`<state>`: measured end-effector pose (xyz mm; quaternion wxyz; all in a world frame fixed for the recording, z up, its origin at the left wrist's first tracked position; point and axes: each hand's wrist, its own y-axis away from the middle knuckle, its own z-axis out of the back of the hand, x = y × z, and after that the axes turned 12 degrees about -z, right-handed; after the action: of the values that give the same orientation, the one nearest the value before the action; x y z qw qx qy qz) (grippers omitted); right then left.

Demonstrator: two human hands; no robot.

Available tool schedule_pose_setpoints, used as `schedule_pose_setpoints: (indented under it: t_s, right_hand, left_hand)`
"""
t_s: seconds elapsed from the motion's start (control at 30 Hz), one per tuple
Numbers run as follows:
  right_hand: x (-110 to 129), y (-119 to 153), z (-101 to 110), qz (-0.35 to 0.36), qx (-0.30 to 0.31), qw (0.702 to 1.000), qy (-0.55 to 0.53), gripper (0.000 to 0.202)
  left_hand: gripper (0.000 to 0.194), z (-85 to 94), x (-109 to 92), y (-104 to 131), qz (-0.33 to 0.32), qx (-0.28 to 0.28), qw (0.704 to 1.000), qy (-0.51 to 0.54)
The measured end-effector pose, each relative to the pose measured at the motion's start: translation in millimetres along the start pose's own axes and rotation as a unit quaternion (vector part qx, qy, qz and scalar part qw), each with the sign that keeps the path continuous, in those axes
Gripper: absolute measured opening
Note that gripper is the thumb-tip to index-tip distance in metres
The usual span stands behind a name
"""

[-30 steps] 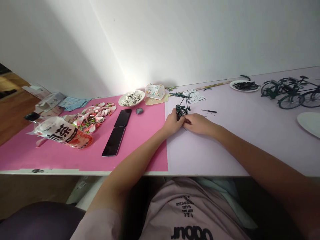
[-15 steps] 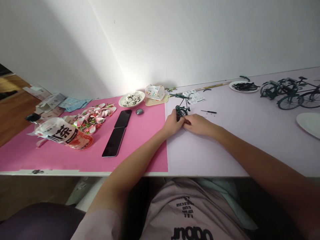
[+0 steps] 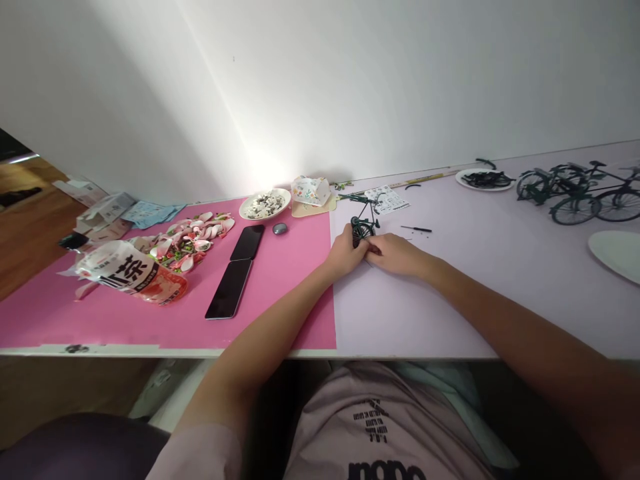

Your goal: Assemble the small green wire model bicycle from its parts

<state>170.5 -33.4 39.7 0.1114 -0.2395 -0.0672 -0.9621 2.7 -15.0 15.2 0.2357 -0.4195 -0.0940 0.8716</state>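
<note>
left hand (image 3: 347, 256): fingers curled round the wheel end of a small dark green model bicycle (image 3: 369, 208), thumb and forefinger at the wheel. right hand (image 3: 397, 255): fingertips bunched by the same wheel, meeting the left hand's fingertips; can't tell if it pinches the wheel or a tiny part, contact is hidden. bicycle is between and just beyond the hands, on the lavender side (image 3: 400, 317) of the table near the seam with the pink side (image 3: 280, 267), frame pointing away from the person.

just right of it: thin dark screwdriver (image 3: 423, 229), a few tiny bits near it. behind: printed sheet (image 3: 393, 200), long thin stick (image 3: 430, 178) along the wall. far right: white plate (image 3: 459, 179) of black parts, cluster of model bicycles (image 3: 577, 203), another pale plate (image 3: 617, 252) at the picture edge.

pink side: two dark phone-like slabs (image 3: 229, 290) end to end, grey oval object (image 3: 280, 229), white dish (image 3: 243, 211) of white and dark bits, floral box (image 3: 311, 191) on a yellowish pad (image 3: 307, 210), pile of pink and green pieces (image 3: 193, 240), bottle (image 3: 133, 270) lying tilted with reddish label, blue packets (image 3: 150, 213), white cartons (image 3: 105, 213).
</note>
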Motion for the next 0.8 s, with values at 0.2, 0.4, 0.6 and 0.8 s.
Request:
schedule_pose_setpoints:
  t_s: [0.2, 0.4, 0.6, 0.8]
  right_hand:
    - [-3.1, -3.4, -2.5, -0.001, -0.001, 1.0, 0.003, 0.021]
    - [-5.8, -6.0, -4.2, 0.006, 0.004, 1.0, 0.012, 0.02]
    - [-4.6, -4.6, -3.9, 0.01, 0.001, 1.0, 0.011, 0.023]
    - [-0.3, -1.0, -1.7, 0.0, -0.004, 1.0, 0.027, 0.021]
  left_hand:
    - [0.018, 1.5, -3.2, 0.4, 0.005, 0.003, 1.0, -0.007]
    - [0.02, 1.3, -2.7, 0.7, 0.014, 0.006, 1.0, -0.003]
    - [0.019, 0.4, 0.6, 1.0, 0.009, 0.003, 1.0, 0.003]
    - [0.019, 0.2, 2.2, 1.4, 0.007, 0.007, 1.0, -0.001]
